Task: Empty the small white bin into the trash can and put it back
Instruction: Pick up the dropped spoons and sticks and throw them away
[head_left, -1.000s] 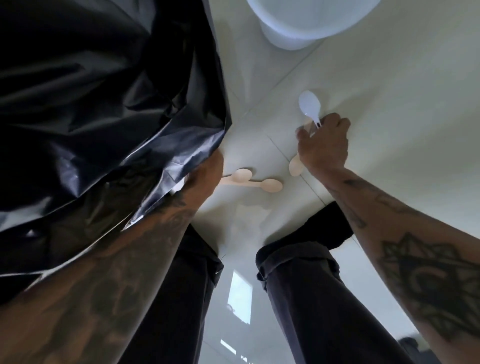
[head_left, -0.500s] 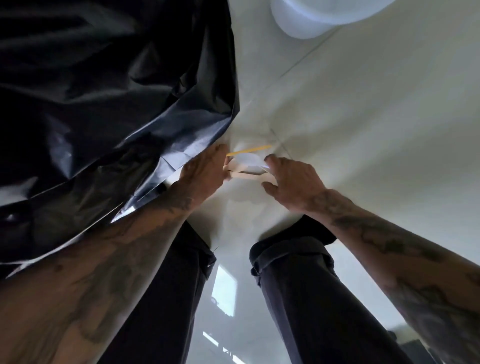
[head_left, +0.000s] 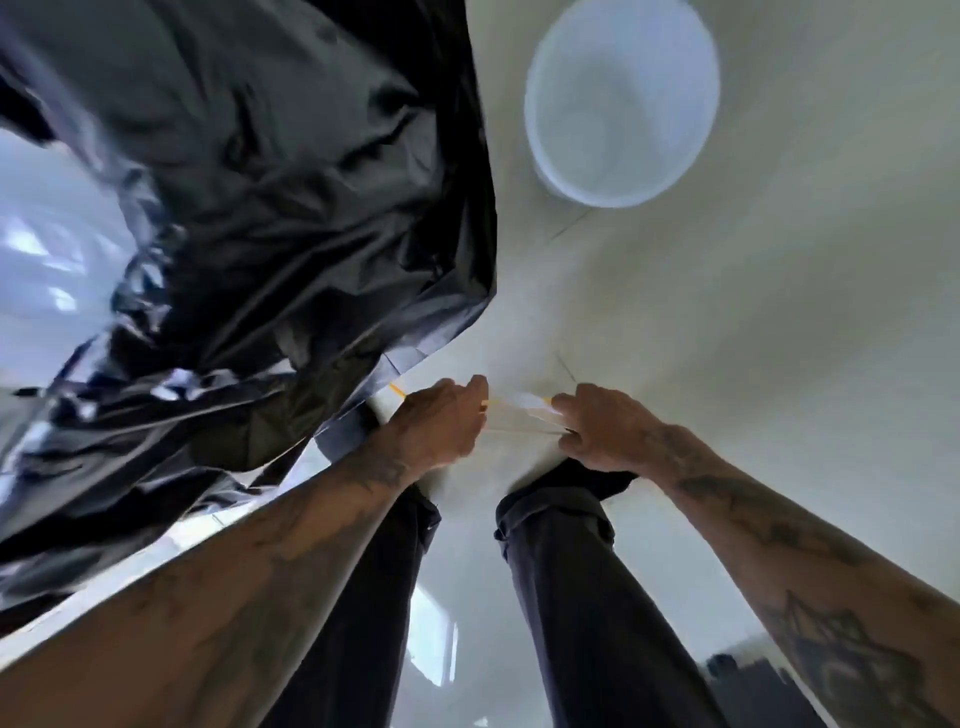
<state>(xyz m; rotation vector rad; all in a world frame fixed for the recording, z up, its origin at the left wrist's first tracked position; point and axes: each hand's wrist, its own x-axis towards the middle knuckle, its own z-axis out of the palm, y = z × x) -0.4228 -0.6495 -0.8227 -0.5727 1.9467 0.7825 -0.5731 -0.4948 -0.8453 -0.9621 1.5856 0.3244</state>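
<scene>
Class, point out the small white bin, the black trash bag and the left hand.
small white bin (head_left: 623, 98): head view, inside wall.
black trash bag (head_left: 291, 197): head view, crumpled side.
left hand (head_left: 441, 426): head view, back of hand.

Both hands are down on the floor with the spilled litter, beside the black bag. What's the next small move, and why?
Probably lift the pale litter into the black plastic trash bag: the left hand and right hand already pinch it between them on the floor, the bag's edge hangs just left, and the small round white bin stands empty.
</scene>
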